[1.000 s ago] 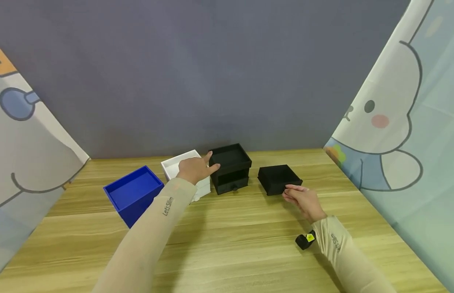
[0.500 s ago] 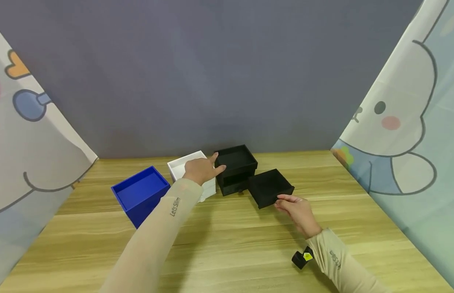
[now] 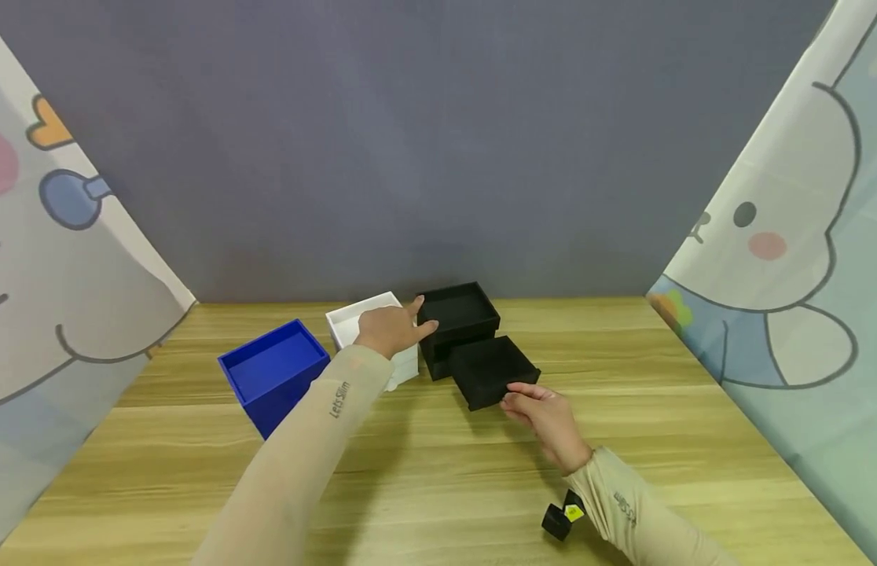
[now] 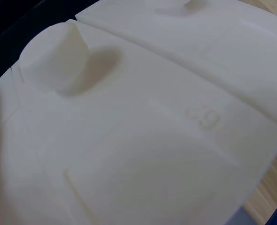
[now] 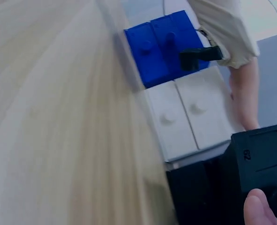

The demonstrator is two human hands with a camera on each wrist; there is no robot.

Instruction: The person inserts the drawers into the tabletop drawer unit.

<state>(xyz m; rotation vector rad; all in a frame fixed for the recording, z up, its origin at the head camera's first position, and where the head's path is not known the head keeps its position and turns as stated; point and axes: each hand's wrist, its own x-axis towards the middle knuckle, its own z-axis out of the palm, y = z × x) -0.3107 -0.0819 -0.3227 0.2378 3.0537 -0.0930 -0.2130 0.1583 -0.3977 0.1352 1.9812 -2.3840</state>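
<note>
My right hand (image 3: 544, 420) pinches the front knob of a small black drawer (image 3: 491, 369). The drawer is held at the opening in the front of the black two-tier cabinet (image 3: 458, 308) and overlaps it in the head view. In the right wrist view, the thumb and a finger are at the knob of the drawer (image 5: 258, 164), with the cabinet (image 5: 190, 187) behind. My left hand (image 3: 390, 328) reaches over the white cabinet (image 3: 406, 369), its extended thumb and index finger touching the black cabinet's left side. The left wrist view shows the white drawer fronts (image 4: 143, 136) close up.
A blue two-drawer cabinet (image 3: 274, 369) stands left of the white one. A small black object with a yellow label (image 3: 560, 519) lies near the right forearm. A grey curtain (image 3: 410, 157) hangs behind the wooden table (image 3: 438, 487), with printed fabric on both sides.
My right hand has carried the black drawer leftward from the table's right side to the front of the black cabinet. My left hand has stayed at the cabinet. The view has shifted slightly.
</note>
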